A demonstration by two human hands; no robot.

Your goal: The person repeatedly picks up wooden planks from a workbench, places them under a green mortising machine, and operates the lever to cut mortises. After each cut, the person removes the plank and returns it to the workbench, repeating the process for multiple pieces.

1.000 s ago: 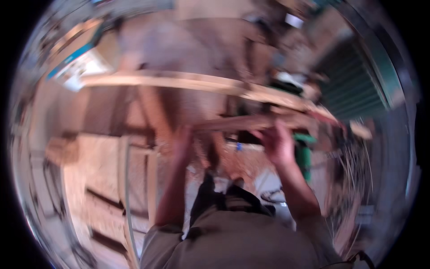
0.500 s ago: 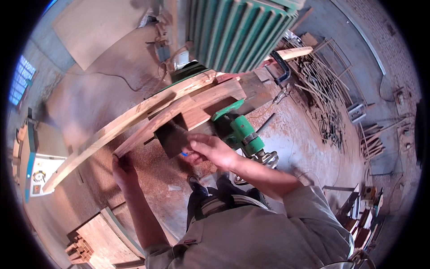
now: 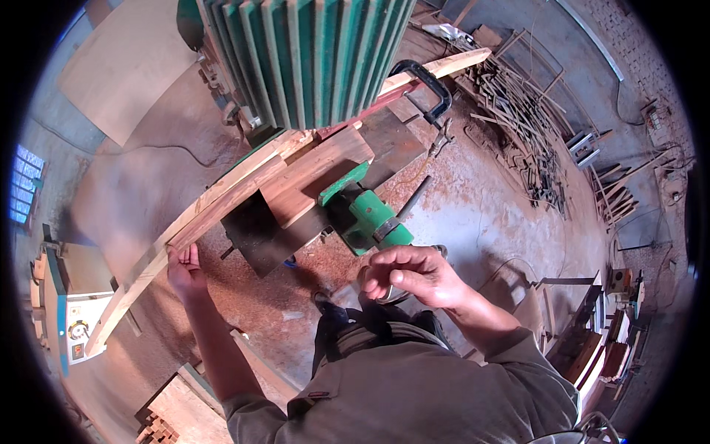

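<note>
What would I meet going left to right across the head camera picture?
White control panel with a round dial and blue edge → person's bare left hand → dark flat plate → person's bare right hand → heap of thin brown wooden sticks

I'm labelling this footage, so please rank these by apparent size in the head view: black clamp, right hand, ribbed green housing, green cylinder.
1. Ribbed green housing, perhaps enlarged by nearness.
2. Right hand.
3. Green cylinder and black clamp: their spans look similar, so I won't rank these two.
</note>
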